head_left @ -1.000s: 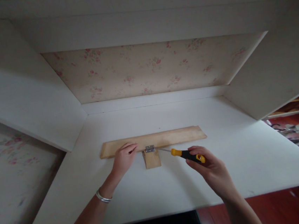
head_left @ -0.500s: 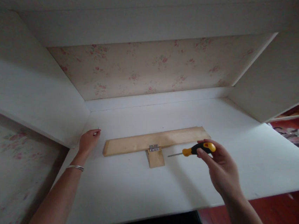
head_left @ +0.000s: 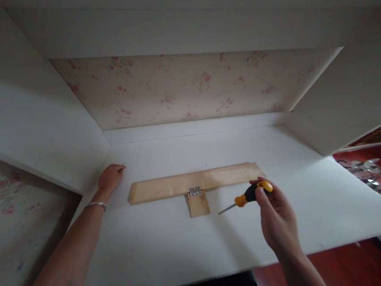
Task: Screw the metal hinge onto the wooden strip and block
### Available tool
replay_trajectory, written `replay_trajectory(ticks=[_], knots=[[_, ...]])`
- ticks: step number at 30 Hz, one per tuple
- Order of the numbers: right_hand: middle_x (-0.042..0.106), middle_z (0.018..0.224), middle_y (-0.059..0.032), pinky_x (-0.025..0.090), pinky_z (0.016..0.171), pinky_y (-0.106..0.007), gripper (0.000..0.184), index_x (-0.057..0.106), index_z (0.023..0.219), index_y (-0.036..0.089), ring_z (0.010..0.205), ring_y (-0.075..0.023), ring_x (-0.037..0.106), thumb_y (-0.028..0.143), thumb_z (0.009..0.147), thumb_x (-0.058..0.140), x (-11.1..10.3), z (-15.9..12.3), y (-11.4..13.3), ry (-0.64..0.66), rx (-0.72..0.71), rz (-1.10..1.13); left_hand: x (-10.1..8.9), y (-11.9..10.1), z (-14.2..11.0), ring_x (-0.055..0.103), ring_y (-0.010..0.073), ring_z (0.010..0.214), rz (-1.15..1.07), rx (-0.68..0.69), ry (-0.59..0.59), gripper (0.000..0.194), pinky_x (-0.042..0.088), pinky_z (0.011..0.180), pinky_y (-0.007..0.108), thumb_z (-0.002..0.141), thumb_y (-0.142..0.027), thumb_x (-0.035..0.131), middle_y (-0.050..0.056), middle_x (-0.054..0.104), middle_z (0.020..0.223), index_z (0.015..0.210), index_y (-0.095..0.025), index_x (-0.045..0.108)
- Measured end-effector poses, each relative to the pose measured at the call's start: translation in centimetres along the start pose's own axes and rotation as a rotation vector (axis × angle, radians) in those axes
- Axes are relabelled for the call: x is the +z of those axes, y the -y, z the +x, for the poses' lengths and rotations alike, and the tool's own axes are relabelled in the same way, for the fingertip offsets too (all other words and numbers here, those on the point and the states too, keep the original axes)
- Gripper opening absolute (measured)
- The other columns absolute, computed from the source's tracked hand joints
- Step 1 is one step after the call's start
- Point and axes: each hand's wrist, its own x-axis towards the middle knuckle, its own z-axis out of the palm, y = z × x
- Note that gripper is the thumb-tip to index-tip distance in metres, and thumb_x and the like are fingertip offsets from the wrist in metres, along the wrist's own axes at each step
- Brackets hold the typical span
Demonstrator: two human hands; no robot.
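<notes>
A long pale wooden strip [head_left: 194,181] lies across the white desk top [head_left: 173,243]. A small metal hinge [head_left: 195,190] joins it to a short wooden block [head_left: 197,204] in front. My right hand [head_left: 277,218] is closed round the yellow and black handle of a screwdriver [head_left: 246,197], whose blade points down and left, clear of the wood. My left hand [head_left: 109,178] rests far left on the desk near the side wall, fingertips pinched on something tiny I cannot make out. A silver bracelet is on that wrist.
White side panels [head_left: 39,117] and an overhead shelf enclose the desk, with floral wallpaper [head_left: 188,87] at the back. Red floor and a shiny object [head_left: 371,168] show at right, beyond the desk's edge.
My left hand left the wooden strip and went to the far left of the desk. My right hand drew the screwdriver back from the hinge and tilted its tip down.
</notes>
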Motion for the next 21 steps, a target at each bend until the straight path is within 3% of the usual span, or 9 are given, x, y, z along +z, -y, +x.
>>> replay_trajectory(ticks=[4,9,12,15,18,21], knots=[[0.059,0.105,-0.0034,0.049,0.081,-0.039,0.027,0.059,0.112,0.027,0.093,-0.0186,0.059,0.041,0.089,0.060,2.7,1.3,0.9,-0.033,-0.014,0.178,0.2,0.2,-0.3,0.059,0.0253,0.105,-0.069,0.008,-0.033,0.035,0.045,0.093,0.036,0.086,-0.025,0.041,0.009,0.065,0.113,0.101,-0.018,0.071],[0.055,0.081,0.0030,0.046,0.059,-0.022,0.016,0.058,0.096,0.024,0.065,-0.0088,0.054,0.038,0.089,0.061,6.7,3.6,2.4,-0.032,-0.041,0.403,-0.8,-0.1,-1.4,0.059,0.0243,0.103,-0.189,-0.006,-0.166,0.032,0.045,0.096,0.038,0.083,-0.022,0.042,0.009,0.066,0.107,0.096,-0.016,0.071],[0.051,0.070,0.0041,0.039,0.047,-0.020,0.023,0.055,0.079,0.020,0.054,-0.0080,0.050,0.042,0.088,0.061,8.5,4.8,3.1,0.036,0.006,0.504,-2.2,-1.7,-3.7,0.061,0.0227,0.094,-0.248,-0.075,-0.306,0.031,0.046,0.093,0.038,0.083,-0.024,0.043,0.010,0.066,0.103,0.095,-0.016,0.070],[0.047,0.059,0.0050,0.034,0.041,-0.020,0.032,0.052,0.069,0.019,0.045,-0.0082,0.045,0.046,0.086,0.060,9.9,5.6,3.1,0.114,0.002,0.532,-3.2,-5.1,-7.9,0.062,0.0215,0.090,-0.411,-0.088,-0.426,0.029,0.049,0.085,0.034,0.085,-0.031,0.045,0.009,0.066,0.101,0.094,-0.017,0.069],[0.047,0.055,0.0050,0.032,0.038,-0.021,0.034,0.050,0.066,0.019,0.042,-0.0084,0.044,0.045,0.086,0.059,11.1,6.1,2.7,0.151,-0.015,0.526,-2.6,-10.2,-13.1,0.062,0.0186,0.077,-0.657,-0.151,-0.310,0.028,0.051,0.073,0.030,0.084,-0.040,0.052,0.006,0.066,0.092,0.092,-0.018,0.067],[0.048,0.054,0.0050,0.031,0.037,-0.021,0.032,0.050,0.065,0.019,0.041,-0.0081,0.044,0.041,0.086,0.060,12.2,6.4,2.0,0.177,-0.030,0.512,-0.7,-15.7,-17.6,0.054,0.0142,0.052,-1.056,-0.233,0.150,0.040,0.044,0.048,0.024,0.082,-0.047,0.055,0.001,0.062,0.067,0.108,-0.017,0.062]])
